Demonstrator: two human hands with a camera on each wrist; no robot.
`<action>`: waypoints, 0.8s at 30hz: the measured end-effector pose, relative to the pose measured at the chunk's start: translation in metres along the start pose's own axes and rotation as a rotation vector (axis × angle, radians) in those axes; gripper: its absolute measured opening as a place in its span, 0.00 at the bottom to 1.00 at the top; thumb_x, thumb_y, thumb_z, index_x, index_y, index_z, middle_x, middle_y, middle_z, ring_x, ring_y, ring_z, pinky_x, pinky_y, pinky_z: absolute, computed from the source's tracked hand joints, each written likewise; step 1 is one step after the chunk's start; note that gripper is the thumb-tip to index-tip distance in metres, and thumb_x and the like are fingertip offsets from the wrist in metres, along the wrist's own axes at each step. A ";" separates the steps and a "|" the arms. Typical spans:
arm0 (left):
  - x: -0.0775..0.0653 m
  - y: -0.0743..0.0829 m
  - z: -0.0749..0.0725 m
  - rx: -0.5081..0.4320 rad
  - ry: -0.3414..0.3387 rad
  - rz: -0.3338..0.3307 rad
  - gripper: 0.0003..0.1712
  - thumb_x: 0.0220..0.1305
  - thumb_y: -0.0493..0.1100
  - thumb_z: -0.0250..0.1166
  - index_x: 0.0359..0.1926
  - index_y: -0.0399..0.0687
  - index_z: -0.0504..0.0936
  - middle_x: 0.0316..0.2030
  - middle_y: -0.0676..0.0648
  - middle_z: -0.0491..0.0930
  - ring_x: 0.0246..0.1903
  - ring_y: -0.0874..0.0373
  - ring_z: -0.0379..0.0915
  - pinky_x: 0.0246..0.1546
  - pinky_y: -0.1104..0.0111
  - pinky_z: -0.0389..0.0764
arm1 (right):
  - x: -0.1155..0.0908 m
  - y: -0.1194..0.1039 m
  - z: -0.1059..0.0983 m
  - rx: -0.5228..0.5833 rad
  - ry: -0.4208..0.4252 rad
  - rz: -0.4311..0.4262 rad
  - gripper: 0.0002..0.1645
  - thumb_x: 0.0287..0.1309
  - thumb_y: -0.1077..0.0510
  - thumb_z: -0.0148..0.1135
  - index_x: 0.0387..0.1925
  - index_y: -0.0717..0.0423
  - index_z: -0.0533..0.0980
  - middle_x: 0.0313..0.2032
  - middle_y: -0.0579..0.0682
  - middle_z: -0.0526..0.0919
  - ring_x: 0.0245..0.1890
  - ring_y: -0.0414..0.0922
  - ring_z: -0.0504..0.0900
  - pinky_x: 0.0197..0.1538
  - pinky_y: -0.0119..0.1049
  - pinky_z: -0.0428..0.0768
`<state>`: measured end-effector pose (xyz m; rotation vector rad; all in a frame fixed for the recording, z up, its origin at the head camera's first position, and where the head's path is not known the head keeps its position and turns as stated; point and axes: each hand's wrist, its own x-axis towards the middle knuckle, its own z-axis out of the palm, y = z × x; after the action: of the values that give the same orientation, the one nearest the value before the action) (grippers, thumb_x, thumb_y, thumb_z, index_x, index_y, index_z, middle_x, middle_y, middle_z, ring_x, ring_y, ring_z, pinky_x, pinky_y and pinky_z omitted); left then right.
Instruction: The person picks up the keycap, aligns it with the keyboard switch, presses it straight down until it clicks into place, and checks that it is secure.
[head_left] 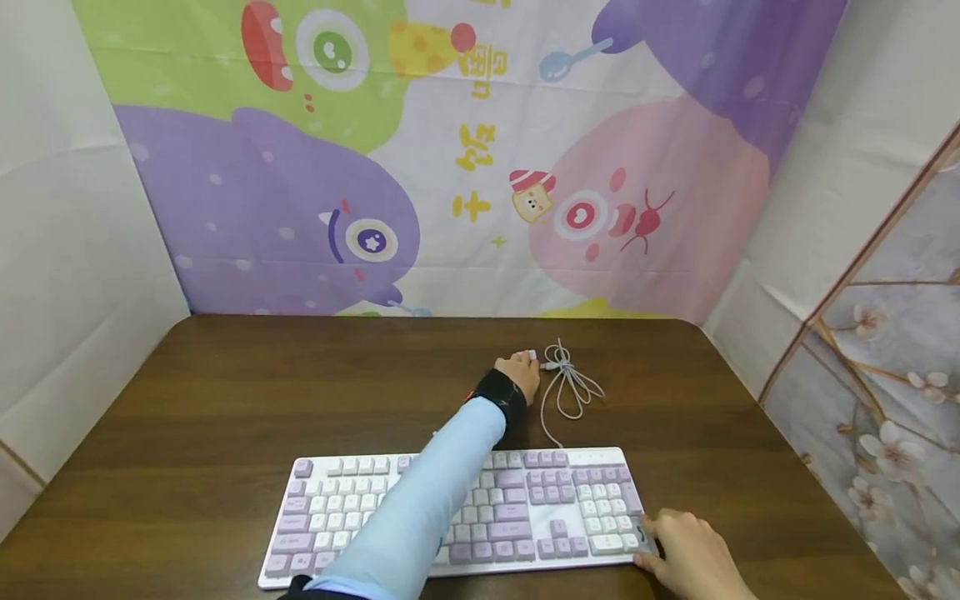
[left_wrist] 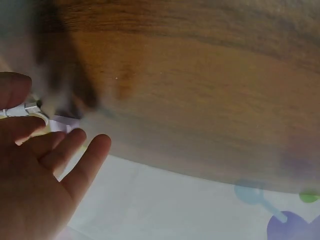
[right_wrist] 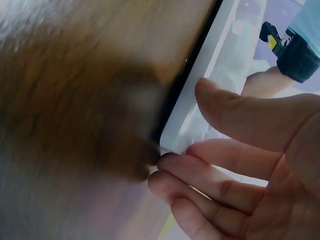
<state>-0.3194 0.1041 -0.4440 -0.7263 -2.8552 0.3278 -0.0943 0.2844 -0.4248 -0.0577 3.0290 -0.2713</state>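
Observation:
My left hand (head_left: 521, 374) reaches across to the far part of the desk, its fingertips right at a small pale purple block (head_left: 532, 355) that looks like a keycap. Seen from the left wrist, thumb and index finger stand apart, and the block (left_wrist: 65, 122) shows just past the fingers. A USB plug (left_wrist: 22, 109) on a pale cable lies behind them. The right hand (head_left: 690, 550) grips the near right corner of a white and lilac keyboard (head_left: 573, 521), thumb and fingers astride its edge (right_wrist: 200, 80). At that corner, a grey spot (head_left: 643, 535) lacks a cap.
The coiled cable (head_left: 572, 387) lies right of the left hand and runs to the keyboard's back edge. The left sleeve (head_left: 435, 492) crosses over the keyboard and covers several keys. A cartoon-print cloth (head_left: 465, 250) rises behind the brown desk (head_left: 225, 400), with pale side panels.

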 end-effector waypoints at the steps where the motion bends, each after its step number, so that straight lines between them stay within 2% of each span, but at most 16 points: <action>1: -0.001 0.000 -0.002 0.006 0.004 -0.010 0.21 0.62 0.49 0.55 0.56 0.52 0.73 0.50 0.51 0.75 0.47 0.59 0.73 0.39 0.67 0.76 | 0.000 0.000 -0.001 0.011 0.005 0.001 0.27 0.34 0.52 0.75 0.39 0.63 0.82 0.31 0.53 0.85 0.32 0.52 0.83 0.31 0.46 0.79; 5: 0.000 -0.004 -0.009 0.017 -0.005 -0.033 0.23 0.64 0.50 0.54 0.59 0.53 0.70 0.48 0.51 0.74 0.48 0.59 0.70 0.41 0.66 0.75 | 0.001 0.001 -0.002 0.029 0.010 0.006 0.28 0.33 0.52 0.75 0.39 0.63 0.82 0.32 0.53 0.85 0.32 0.53 0.83 0.31 0.46 0.79; 8: 0.001 -0.009 -0.007 -0.010 -0.028 -0.034 0.23 0.63 0.50 0.55 0.59 0.52 0.70 0.48 0.50 0.74 0.48 0.58 0.71 0.41 0.65 0.76 | 0.001 0.001 -0.001 0.025 0.001 0.006 0.28 0.33 0.51 0.75 0.40 0.62 0.82 0.30 0.51 0.84 0.31 0.51 0.83 0.30 0.45 0.78; 11: 0.002 -0.012 -0.001 -0.033 -0.016 -0.020 0.18 0.62 0.46 0.56 0.53 0.51 0.77 0.45 0.49 0.76 0.43 0.57 0.75 0.37 0.65 0.79 | 0.001 0.002 -0.001 0.016 0.003 0.005 0.28 0.33 0.51 0.75 0.40 0.61 0.82 0.30 0.50 0.84 0.30 0.51 0.83 0.30 0.45 0.78; 13: 0.004 -0.013 0.004 -0.045 0.022 -0.011 0.13 0.60 0.44 0.58 0.45 0.51 0.82 0.41 0.48 0.77 0.38 0.56 0.78 0.33 0.65 0.80 | 0.002 0.001 -0.002 0.010 0.004 0.004 0.28 0.33 0.51 0.75 0.40 0.61 0.82 0.31 0.50 0.84 0.31 0.51 0.83 0.31 0.45 0.78; 14: 0.019 -0.012 0.030 -0.046 0.060 -0.006 0.11 0.59 0.43 0.59 0.41 0.53 0.85 0.39 0.47 0.77 0.34 0.55 0.79 0.28 0.63 0.81 | 0.002 0.001 -0.002 0.008 0.005 0.001 0.28 0.33 0.51 0.75 0.39 0.61 0.82 0.31 0.50 0.84 0.31 0.51 0.83 0.31 0.45 0.78; 15: 0.018 -0.013 0.030 -0.050 0.081 0.000 0.10 0.59 0.41 0.59 0.38 0.53 0.86 0.37 0.46 0.77 0.31 0.54 0.80 0.27 0.63 0.81 | 0.002 0.001 -0.003 0.006 0.009 0.000 0.27 0.33 0.51 0.75 0.39 0.61 0.82 0.31 0.50 0.85 0.32 0.52 0.83 0.31 0.46 0.78; 19: 0.011 -0.018 0.024 -0.051 0.148 0.038 0.09 0.57 0.38 0.61 0.32 0.53 0.87 0.31 0.46 0.79 0.27 0.54 0.81 0.24 0.63 0.81 | 0.002 0.000 -0.005 -0.005 0.009 -0.008 0.26 0.33 0.51 0.75 0.38 0.60 0.83 0.31 0.50 0.84 0.31 0.52 0.83 0.30 0.45 0.78; 20: 0.009 -0.019 0.023 -0.058 0.149 0.048 0.09 0.57 0.37 0.61 0.32 0.53 0.87 0.31 0.45 0.80 0.27 0.54 0.81 0.24 0.63 0.81 | 0.002 0.000 -0.005 -0.008 0.009 -0.010 0.26 0.33 0.50 0.75 0.38 0.60 0.83 0.30 0.50 0.84 0.31 0.52 0.83 0.30 0.45 0.78; 21: -0.008 -0.023 -0.004 -0.069 0.131 0.057 0.10 0.57 0.36 0.61 0.33 0.52 0.87 0.30 0.46 0.82 0.29 0.55 0.81 0.27 0.64 0.82 | 0.002 0.000 -0.005 -0.012 0.005 -0.011 0.26 0.34 0.50 0.75 0.38 0.60 0.83 0.30 0.50 0.84 0.30 0.51 0.82 0.29 0.45 0.77; 24: -0.011 -0.026 -0.005 -0.094 0.096 0.077 0.10 0.57 0.36 0.61 0.33 0.52 0.87 0.31 0.47 0.85 0.31 0.54 0.82 0.29 0.63 0.82 | 0.001 -0.001 -0.003 -0.027 -0.011 -0.012 0.26 0.34 0.50 0.75 0.38 0.60 0.83 0.29 0.49 0.83 0.29 0.50 0.82 0.28 0.44 0.76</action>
<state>-0.3203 0.0767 -0.4338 -0.8465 -2.7725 0.1644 -0.0957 0.2834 -0.4219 -0.0788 3.0226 -0.2308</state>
